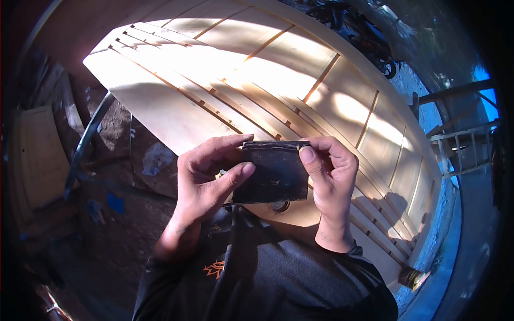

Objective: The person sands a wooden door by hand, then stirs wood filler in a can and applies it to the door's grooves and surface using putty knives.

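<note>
Close in front of my chest I hold a dark, roughly square sheet of sandpaper (272, 174) with both hands. Its upper edge looks folded over and worn. My left hand (206, 179) grips the left side, thumb on the near face and fingers behind. On the right side, my right hand (333, 179) pinches the upper corner between thumb and curled fingers. Beneath the sheet lies a large pale wooden door (155, 109) with long grooves and raised strips. Part of a round hole (279, 206) shows in the wood just below the sheet.
A small dark can (411, 278) sits near the door's lower right edge. A metal leg (88, 142) stands at left, near another wooden panel (40, 155). White crumpled scrap (158, 159) lies on the ground. A ladder-like frame (466, 152) stands at right, a motorcycle (353, 27) beyond.
</note>
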Motion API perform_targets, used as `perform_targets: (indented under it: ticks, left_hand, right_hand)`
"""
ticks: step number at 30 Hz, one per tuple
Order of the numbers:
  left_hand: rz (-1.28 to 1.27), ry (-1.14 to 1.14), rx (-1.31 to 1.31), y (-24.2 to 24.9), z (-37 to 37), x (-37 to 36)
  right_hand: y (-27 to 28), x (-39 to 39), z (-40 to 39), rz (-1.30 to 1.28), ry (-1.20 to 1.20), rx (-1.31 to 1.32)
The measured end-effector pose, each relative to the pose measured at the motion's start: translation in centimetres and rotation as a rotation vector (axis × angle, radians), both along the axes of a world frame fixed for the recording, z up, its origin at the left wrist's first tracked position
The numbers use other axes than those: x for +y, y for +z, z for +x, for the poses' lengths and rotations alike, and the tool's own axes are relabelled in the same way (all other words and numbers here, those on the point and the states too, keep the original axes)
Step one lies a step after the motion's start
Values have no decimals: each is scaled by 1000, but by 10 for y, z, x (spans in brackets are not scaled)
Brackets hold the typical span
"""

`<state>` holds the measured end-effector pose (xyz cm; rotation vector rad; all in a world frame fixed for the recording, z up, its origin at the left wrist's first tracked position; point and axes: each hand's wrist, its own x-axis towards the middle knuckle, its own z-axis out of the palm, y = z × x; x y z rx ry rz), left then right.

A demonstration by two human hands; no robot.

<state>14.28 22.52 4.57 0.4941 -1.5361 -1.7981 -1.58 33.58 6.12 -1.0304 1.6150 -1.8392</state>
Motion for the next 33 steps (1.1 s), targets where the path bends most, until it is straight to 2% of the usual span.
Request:
perform_targets:
  ticks: [6,15,18,21,22,23,25,27,28,29,30,31,33]
  left_hand:
    - [120,-19,-32,-9,-4,-1]
    - [119,3,-35,-12,-1,2]
    - [99,14,-34,-17,0,1]
    - [-117,273,-77,-17,-6,1]
    - [-88,319,-104,-17,-2,0]
    - [-143,360,-186,-13,2,2]
    - [-11,230,-121,-23,11,4]
    - [336,-90,72,-29,14,13]
    - [505,-124,158,-26,10,24]
    - [674,-157,244,-23,8,33]
    - [743,-222,220,-26,13,34]
    - [862,-99,204,-22,13,35]
    - [790,-43,65,-18,20,30]
  right_hand:
    - [-11,-3,4,13,8,170]
    - [-8,7,2,139,39,129]
    - [-15,2,4,61,71,123]
    - [-18,1,6,-43,-21,356]
    - [-20,-1,8,-98,-102,413]
    - [-28,-7,4,-247,-176,532]
    - [-26,-6,5,-259,-270,721]
    - [-29,-6,13,-273,-225,826]
    - [-30,-6,16,-281,-202,879]
    - [-34,-2,15,-272,-23,943]
    - [-32,2,23,-205,103,933]
    - [-28,6,33,-140,227,920]
    - [-46,6,44,-155,262,906]
